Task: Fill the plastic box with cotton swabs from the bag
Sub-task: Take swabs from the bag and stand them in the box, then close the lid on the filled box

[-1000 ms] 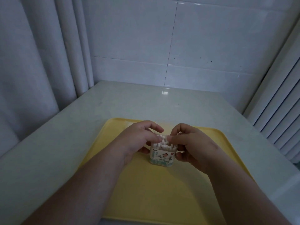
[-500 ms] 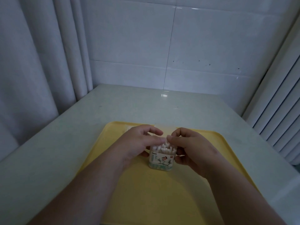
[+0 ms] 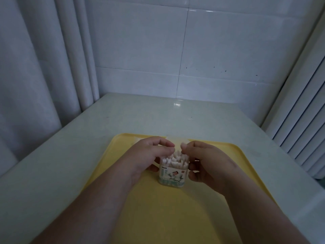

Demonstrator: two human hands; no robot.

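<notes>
My left hand [image 3: 149,154] and right hand [image 3: 209,161] are curled round the plastic box [image 3: 172,175], which stands upright between them on the yellow tray [image 3: 175,217], cotton swabs [image 3: 174,159] packed just under my fingertips and poking past its rim, so I judge filling nearly finished.

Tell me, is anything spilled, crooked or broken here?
Nothing is spilled. The box stands upright on the yellow tray, held between the left hand and right hand. Only the cotton swabs look slightly untidy, poking above its rim at uneven heights.
</notes>
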